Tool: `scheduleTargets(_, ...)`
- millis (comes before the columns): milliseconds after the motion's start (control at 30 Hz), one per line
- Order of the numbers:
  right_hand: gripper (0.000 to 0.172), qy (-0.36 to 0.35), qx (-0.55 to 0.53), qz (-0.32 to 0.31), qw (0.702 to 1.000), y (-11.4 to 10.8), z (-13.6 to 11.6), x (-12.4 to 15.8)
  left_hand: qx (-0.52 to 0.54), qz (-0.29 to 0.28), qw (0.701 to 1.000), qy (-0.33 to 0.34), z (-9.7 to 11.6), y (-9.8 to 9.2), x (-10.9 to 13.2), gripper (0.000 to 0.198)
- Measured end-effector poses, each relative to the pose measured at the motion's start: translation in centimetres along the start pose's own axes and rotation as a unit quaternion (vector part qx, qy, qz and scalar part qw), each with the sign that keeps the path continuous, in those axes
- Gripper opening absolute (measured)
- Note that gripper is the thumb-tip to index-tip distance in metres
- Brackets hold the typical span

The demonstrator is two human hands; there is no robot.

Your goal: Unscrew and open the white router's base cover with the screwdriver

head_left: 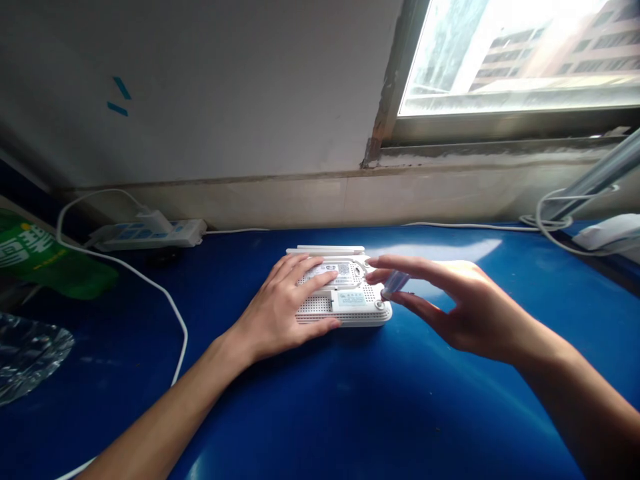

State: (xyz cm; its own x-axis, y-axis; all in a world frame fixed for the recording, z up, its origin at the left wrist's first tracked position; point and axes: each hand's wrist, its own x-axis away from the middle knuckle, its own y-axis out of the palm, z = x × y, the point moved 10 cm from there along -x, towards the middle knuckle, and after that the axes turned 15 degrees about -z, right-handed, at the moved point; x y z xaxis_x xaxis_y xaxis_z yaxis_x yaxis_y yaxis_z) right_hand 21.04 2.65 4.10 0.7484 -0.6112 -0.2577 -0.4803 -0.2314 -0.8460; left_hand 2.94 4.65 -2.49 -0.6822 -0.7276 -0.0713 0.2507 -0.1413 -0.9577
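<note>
A white router (350,317) lies upside down on the blue tabletop, with its vented underside, labels and folded antennas (327,250) showing. My left hand (285,300) is spread across its left half, thumb along the near edge and fingers over the top, gripping it against the table. Between the thumb and fingers of my right hand (460,300) is a short screwdriver with a translucent handle (396,283). It stands tilted over the round recess (380,305) at the router's near right corner. Its tip is too small to make out.
A white power strip (150,235) with a plugged-in adapter sits at the back left, its white cable (170,300) looping forward. Green (50,260) and clear (30,357) plastic bottles lie at the left. Coiled cable (545,217) surrounds a metal pole at the right, below the window.
</note>
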Motion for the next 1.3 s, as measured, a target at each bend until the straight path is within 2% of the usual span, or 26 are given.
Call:
scheduleTargets(100, 0.034, 0.008, -0.02, -0.017, 1.0, 0.1, 0.3, 0.1, 0.0, 0.003, 1.0, 0.002, 0.0, 0.0, 0.1, 0.068)
scheduleTargets(200, 0.024, 0.016, -0.008, -0.004, 1.0, -0.3, 0.2, 0.1, 0.002, 0.006, 1.0, 0.002, 0.0, 0.0, 0.1, 0.069)
scheduleTargets(467, 0.027, 0.033, 0.032, 0.033, 0.998, -0.4, -0.4, -0.1, -0.01, -0.001, 1.0, -0.01, 0.4, -0.1, 0.1, 0.068)
scheduleTargets(733, 0.029, 0.112, 0.04, 0.096, 0.988, -0.6, -0.3, 0.4, -0.012, -0.006, 0.999, -0.038, 0.8, 0.3, 0.4, 0.069)
scheduleTargets(967, 0.032, 0.15, 0.146, 0.17, 0.963, -1.0, -0.8, 1.3, -0.021, 0.006, 0.998, -0.059, 0.9, 0.4, 0.3, 0.068)
scheduleTargets(1100, 0.041, 0.117, 0.097, 0.126, 0.98, -0.1, 0.1, 0.6, -0.022, 0.011, 0.998, -0.06, 0.8, 0.4, 0.2, 0.068)
scheduleTargets(1200, 0.053, 0.079, 0.003, 0.062, 0.995, 0.9, 0.9, 0.2, -0.021, 0.009, 0.998, -0.059, 0.7, 0.4, 0.2, 0.067)
scheduleTargets(1300, 0.059, 0.054, -0.083, 0.017, 0.995, 1.4, 1.5, 0.3, -0.019, 0.007, 0.998, -0.057, 0.7, 0.4, 0.2, 0.068)
